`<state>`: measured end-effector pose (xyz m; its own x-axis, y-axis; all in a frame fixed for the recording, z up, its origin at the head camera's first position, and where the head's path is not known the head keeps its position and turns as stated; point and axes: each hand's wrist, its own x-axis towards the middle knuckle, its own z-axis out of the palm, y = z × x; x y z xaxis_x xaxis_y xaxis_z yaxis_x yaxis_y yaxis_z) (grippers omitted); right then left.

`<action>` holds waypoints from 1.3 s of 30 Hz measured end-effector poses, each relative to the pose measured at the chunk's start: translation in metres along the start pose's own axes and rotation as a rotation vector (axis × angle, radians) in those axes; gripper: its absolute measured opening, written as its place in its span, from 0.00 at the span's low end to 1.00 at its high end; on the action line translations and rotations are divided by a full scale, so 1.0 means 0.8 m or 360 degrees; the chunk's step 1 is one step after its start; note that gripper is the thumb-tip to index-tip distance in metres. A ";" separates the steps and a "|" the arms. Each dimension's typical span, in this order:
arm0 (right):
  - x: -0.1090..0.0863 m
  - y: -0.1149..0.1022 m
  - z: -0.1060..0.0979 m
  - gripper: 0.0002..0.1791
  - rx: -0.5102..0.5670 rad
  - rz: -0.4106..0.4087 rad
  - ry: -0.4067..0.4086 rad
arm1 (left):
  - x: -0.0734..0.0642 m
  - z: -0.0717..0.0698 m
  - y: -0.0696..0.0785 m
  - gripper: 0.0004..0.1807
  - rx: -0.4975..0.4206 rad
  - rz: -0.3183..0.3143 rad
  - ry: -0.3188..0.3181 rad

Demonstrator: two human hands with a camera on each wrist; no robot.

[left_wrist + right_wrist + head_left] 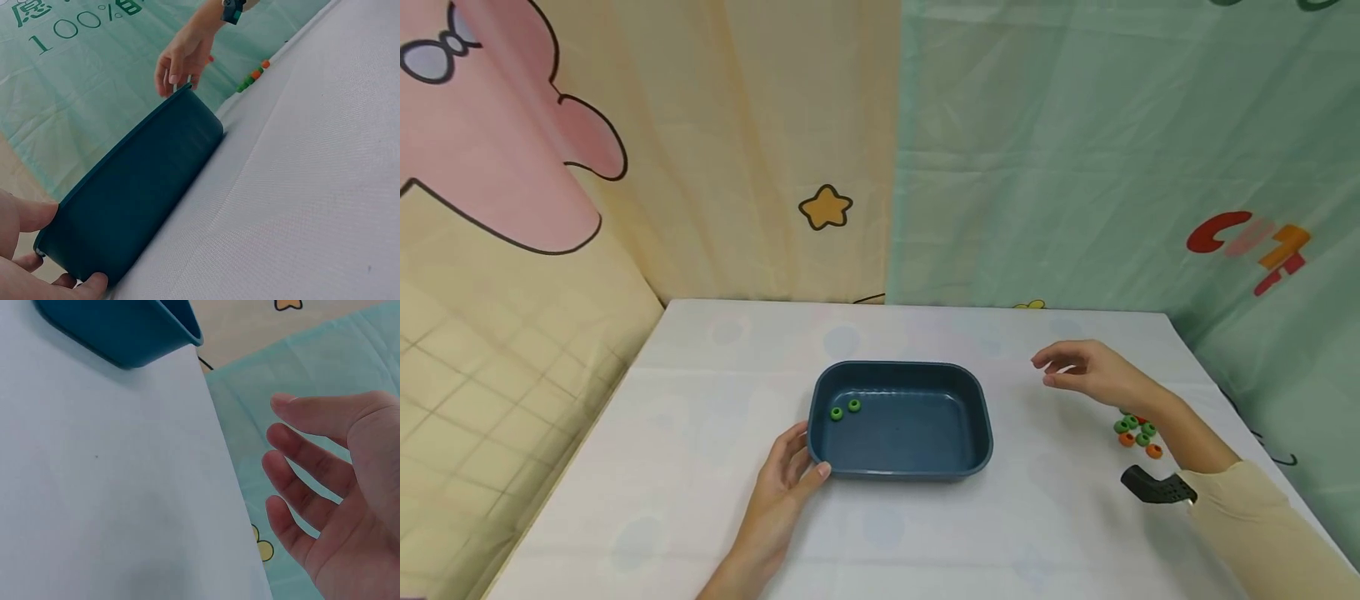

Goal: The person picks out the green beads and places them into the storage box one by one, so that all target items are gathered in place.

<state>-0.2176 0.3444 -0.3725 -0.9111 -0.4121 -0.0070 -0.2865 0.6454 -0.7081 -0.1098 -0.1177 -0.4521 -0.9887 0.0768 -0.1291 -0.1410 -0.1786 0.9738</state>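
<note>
A dark blue rectangular tray sits on the white-covered table. Two green beads lie inside it, near its left end. With the thumb at the rim and the fingers against the outer wall, my left hand holds the tray by its near left corner. In the left wrist view, the tray wall hides its inside. Off to the right of the tray, my right hand is raised, fingers loosely bent and holding nothing. Several green and orange beads lie together on the table beneath the right forearm, which partly covers them.
The table has a white cloth with faint dots. Printed curtains hang behind it, cream on the left and green on the right. A black strap-like piece sticks out from the right wrist.
</note>
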 end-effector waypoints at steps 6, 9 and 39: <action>-0.022 0.017 -0.010 0.17 -0.0015 0.0075 0.0072 | -0.001 0.000 -0.002 0.37 0.0003 0.0004 -0.0011; -0.034 0.025 -0.016 0.17 -0.0024 0.0080 0.0099 | 0.000 0.000 -0.002 0.37 0.0012 0.0013 -0.0010; -0.138 0.148 -0.043 0.29 -0.0125 0.0578 0.0488 | 0.000 -0.001 -0.003 0.38 0.0014 0.0013 -0.0009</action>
<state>-0.1611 0.4885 -0.4316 -0.9984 0.0501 -0.0271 0.0558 0.7639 -0.6429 -0.1097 -0.1183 -0.4545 -0.9895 0.0807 -0.1201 -0.1325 -0.1704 0.9764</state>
